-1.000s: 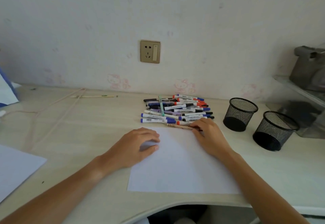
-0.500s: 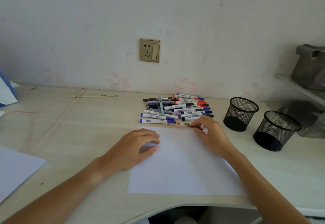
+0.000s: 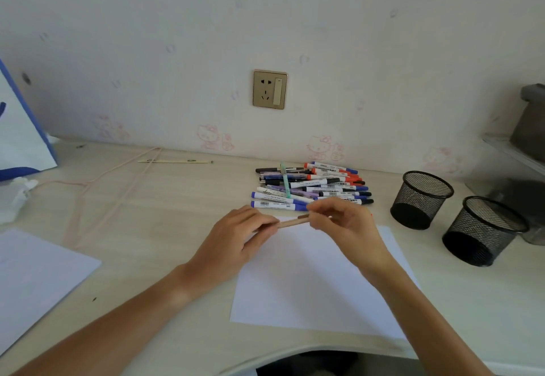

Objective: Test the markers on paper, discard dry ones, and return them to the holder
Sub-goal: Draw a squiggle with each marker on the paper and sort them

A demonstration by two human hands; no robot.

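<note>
Both hands meet over the far edge of a white sheet of paper (image 3: 318,281) lying on the pale wooden desk (image 3: 165,216), and between them they hold one slim tan-coloured pen (image 3: 293,222) lying nearly level, raised slightly toward the right. The left hand (image 3: 236,243) has its fingers curled round the pen's left end, thumb on the near side, so that end is hidden inside the grip. The right hand (image 3: 345,225) pinches the other end between thumb and forefinger, its remaining fingers loosely bent behind; a short darker band shows on the pen just beside those fingertips, though whether that is a cap I cannot tell. Just beyond the fingertips of both hands lies a loose heap of white-barrelled markers with blue, red, black and purple caps (image 3: 312,187), lying mostly side by side, with one pale green pen (image 3: 285,181) lying crosswise on top. To the right of the right hand's knuckles stand two black wire-mesh cylindrical holders (image 3: 421,198), upright and close together, the second one (image 3: 483,231) nearer the desk's front edge. Well to the left of the left hand lies another white sheet (image 3: 38,275), and far beyond it a thin pale pencil (image 3: 174,162) rests near the wall, crossed by a pinkish cord (image 3: 118,198) running across the desk. A brass-coloured wall socket (image 3: 269,89) sits above the heap.
</note>
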